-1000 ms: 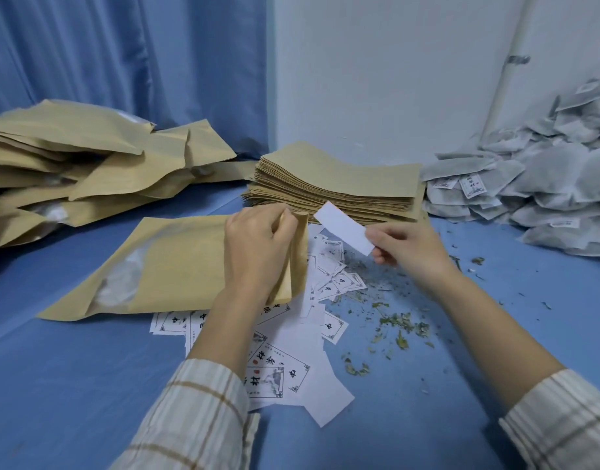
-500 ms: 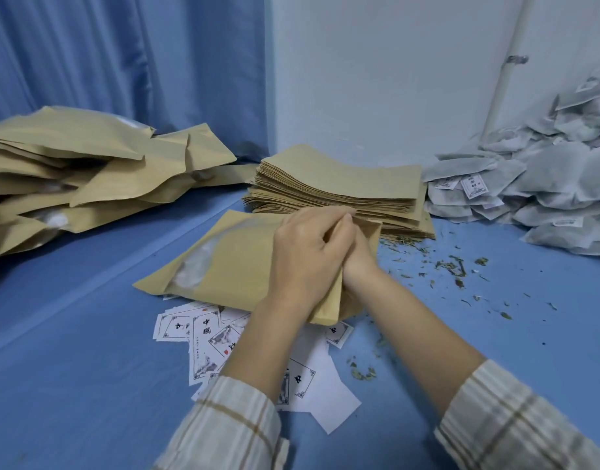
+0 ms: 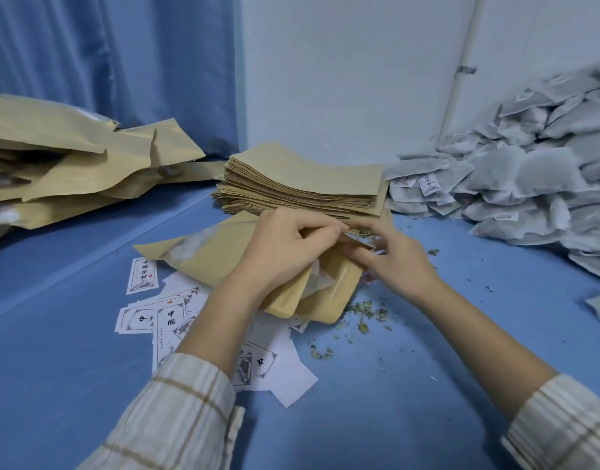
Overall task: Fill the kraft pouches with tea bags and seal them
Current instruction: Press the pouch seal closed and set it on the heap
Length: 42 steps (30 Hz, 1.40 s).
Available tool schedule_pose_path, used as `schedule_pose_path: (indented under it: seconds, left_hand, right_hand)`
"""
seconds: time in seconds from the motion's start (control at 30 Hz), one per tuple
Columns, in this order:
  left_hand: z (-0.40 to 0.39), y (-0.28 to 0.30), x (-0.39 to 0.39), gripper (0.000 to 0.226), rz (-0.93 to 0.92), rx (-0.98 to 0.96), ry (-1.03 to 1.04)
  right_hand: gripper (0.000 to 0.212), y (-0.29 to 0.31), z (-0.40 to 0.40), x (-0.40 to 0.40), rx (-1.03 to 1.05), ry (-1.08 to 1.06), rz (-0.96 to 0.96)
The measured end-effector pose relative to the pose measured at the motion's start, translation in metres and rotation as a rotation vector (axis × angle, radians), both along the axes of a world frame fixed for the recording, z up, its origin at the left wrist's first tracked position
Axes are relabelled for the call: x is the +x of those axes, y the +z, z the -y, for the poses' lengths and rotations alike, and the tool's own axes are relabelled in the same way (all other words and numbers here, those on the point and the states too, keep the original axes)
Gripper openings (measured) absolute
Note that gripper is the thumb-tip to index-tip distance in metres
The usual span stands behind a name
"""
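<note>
A kraft pouch (image 3: 210,252) with a clear window lies on the blue table in front of me, its mouth turned toward me and gaping. My left hand (image 3: 285,252) pinches the upper lip of the mouth. My right hand (image 3: 393,259) grips the other lip at the right. Something white shows inside the mouth. A stack of flat empty pouches (image 3: 302,184) sits just behind. Grey tea bags (image 3: 515,184) are heaped at the right.
Filled pouches (image 3: 71,164) pile up at the left against a blue curtain. White printed labels (image 3: 169,320) lie scattered under and before the pouch. Loose tea crumbs (image 3: 363,313) dot the table. A white wall and pipe stand behind.
My right hand held a white slip a second ago; it went to the pouch mouth and the slip is out of its fingers. The pouch shifted right, and both hands now spread its mouth.
</note>
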<state>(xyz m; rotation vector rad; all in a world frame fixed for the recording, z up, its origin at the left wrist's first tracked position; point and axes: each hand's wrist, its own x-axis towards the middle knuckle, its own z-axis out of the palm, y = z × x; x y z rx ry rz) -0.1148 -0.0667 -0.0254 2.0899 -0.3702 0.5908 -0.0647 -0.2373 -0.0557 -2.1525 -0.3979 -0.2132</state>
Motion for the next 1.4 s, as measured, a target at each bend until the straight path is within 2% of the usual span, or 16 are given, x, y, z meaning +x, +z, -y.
schedule_pose_path:
  seconds: [0.03, 0.1, 0.23, 0.37, 0.43, 0.5, 0.57, 0.63, 0.7, 0.77, 0.83, 0.9, 1.03, 1.17, 1.27, 1.4]
  left_hand:
    - [0.001, 0.000, 0.000, 0.018, 0.004, -0.010, 0.000]
    - [0.003, 0.004, -0.002, 0.025, 0.001, -0.018, -0.014]
    - [-0.001, 0.018, -0.009, 0.073, -0.093, 0.022, -0.161]
    - [0.000, 0.028, -0.016, 0.095, -0.153, 0.222, -0.348]
    - [0.006, 0.030, -0.018, 0.101, -0.059, 0.373, -0.318]
    - [0.019, 0.026, -0.017, 0.084, 0.141, 0.380, -0.241]
    - [0.031, 0.025, -0.017, 0.059, 0.229, 0.202, -0.204]
    - [0.040, 0.031, -0.018, 0.044, 0.233, 0.025, -0.247]
    - [0.046, 0.046, -0.019, 0.030, 0.213, -0.103, -0.228]
    - [0.050, 0.063, -0.017, 0.019, 0.166, -0.271, -0.197]
    - [0.055, 0.076, -0.013, 0.007, 0.137, -0.424, -0.172]
    - [0.062, 0.089, -0.014, 0.012, 0.126, -0.516, -0.138]
    - [0.072, 0.109, -0.014, 0.010, 0.100, -0.621, -0.143]
    - [0.083, 0.119, -0.014, 0.010, -0.023, -0.775, -0.190]
    - [0.092, 0.123, -0.012, 0.007, -0.112, -0.889, -0.249]
    - [0.103, 0.124, -0.004, 0.010, -0.177, -0.904, -0.237]
  right_hand:
    - [0.015, -0.002, -0.002, 0.000, 0.087, 0.028, -0.051]
    - [0.016, -0.002, 0.002, 0.000, 0.284, -0.022, -0.100]
    - [0.016, 0.007, 0.019, 0.010, 0.517, -0.216, -0.176]
    - [0.015, 0.025, 0.036, 0.015, 0.729, -0.286, -0.275]
    - [0.012, 0.036, 0.044, 0.012, 0.828, -0.303, -0.323]
    - [0.020, 0.049, 0.053, 0.007, 0.867, -0.307, -0.337]
    - [0.028, 0.065, 0.065, 0.001, 0.853, -0.305, -0.312]
    - [0.014, 0.082, 0.080, -0.007, 0.805, -0.257, -0.280]
    - [0.013, 0.097, 0.098, -0.017, 0.745, -0.176, -0.258]
    - [0.025, 0.109, 0.114, -0.027, 0.704, -0.094, -0.240]
    - [0.047, 0.121, 0.126, -0.037, 0.738, -0.012, -0.195]
    - [0.059, 0.135, 0.138, -0.045, 0.741, 0.082, -0.131]
    - [0.025, 0.162, 0.155, -0.059, 0.475, -0.007, 0.164]
    - [0.008, 0.177, 0.162, -0.066, 0.462, -0.067, 0.299]
    - [0.013, 0.176, 0.168, -0.064, 0.436, -0.152, 0.343]
    - [0.023, 0.171, 0.175, -0.057, 0.285, -0.347, 0.394]
